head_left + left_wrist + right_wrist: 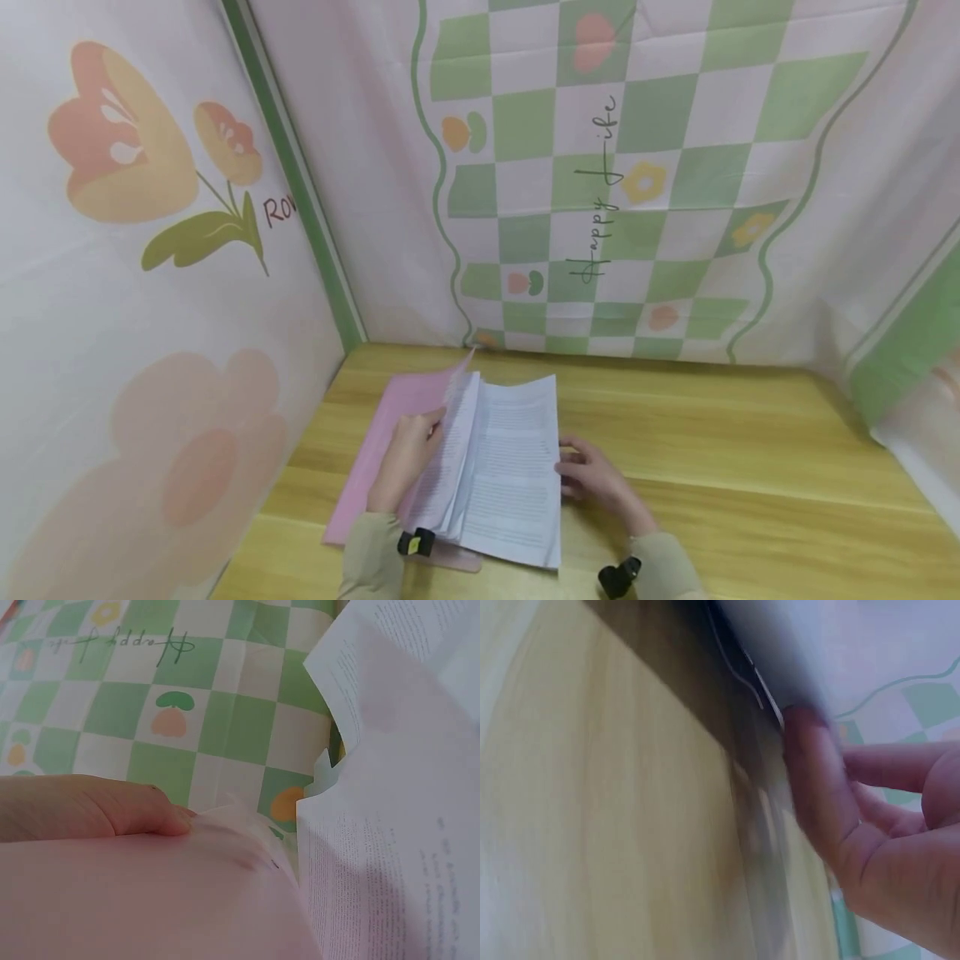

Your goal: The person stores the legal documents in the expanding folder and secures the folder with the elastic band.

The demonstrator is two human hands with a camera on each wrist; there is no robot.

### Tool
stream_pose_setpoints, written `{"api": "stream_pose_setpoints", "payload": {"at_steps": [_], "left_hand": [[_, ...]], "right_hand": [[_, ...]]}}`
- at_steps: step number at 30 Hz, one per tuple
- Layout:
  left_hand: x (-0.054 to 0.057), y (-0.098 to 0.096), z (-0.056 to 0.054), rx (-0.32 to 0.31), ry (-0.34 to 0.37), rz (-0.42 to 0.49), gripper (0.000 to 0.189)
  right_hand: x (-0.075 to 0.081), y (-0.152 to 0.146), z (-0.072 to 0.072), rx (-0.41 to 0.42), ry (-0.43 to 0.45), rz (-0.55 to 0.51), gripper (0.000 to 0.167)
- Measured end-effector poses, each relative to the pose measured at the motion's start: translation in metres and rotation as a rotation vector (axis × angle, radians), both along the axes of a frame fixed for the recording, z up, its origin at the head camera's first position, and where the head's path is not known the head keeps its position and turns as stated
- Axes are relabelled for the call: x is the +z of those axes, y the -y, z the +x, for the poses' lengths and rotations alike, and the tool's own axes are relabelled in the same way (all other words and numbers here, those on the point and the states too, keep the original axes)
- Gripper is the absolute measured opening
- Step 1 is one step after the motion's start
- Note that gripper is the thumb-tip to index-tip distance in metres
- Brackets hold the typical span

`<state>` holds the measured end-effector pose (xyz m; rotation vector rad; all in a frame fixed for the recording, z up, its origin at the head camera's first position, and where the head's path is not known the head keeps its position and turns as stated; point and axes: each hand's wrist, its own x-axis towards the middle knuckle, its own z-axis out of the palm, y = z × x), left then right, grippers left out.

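Observation:
A pink folder [365,450] lies spread on the wooden table with printed papers [517,467] inside it. My left hand [408,454] is over the folder's left side. In the left wrist view that hand [97,806] pinches the edge of a pink, slightly see-through sheet [150,900], thumb on top, and printed pages [360,877] stand beside it. At the papers' right edge is my right hand [596,479], its fingers loosely bent and spread. The right wrist view has one fingertip of this hand [885,847] touching the page edge, the other fingers apart from it.
The wooden table [750,467] extends to the right of the papers. Behind it hangs a checkered green-and-white cloth [585,208], and a flowered cloth [150,308] closes off the left side. Each wrist carries a small black camera [619,577].

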<state>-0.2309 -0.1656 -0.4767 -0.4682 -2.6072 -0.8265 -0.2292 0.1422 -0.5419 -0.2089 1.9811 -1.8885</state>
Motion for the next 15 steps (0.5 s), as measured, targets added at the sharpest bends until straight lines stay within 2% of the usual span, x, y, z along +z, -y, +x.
{"api": "stream_pose_setpoints", "payload": {"at_steps": [8,15], "left_hand": [[0.001,-0.001,0.0,-0.006,0.004,-0.002,0.021],[0.001,-0.002,0.0,-0.005,-0.018,-0.009,0.02]], "right_hand": [[0.005,-0.003,0.003,0.051,0.002,0.038,0.058],[0.011,-0.002,0.003,0.043,-0.017,0.077,0.059]]}}
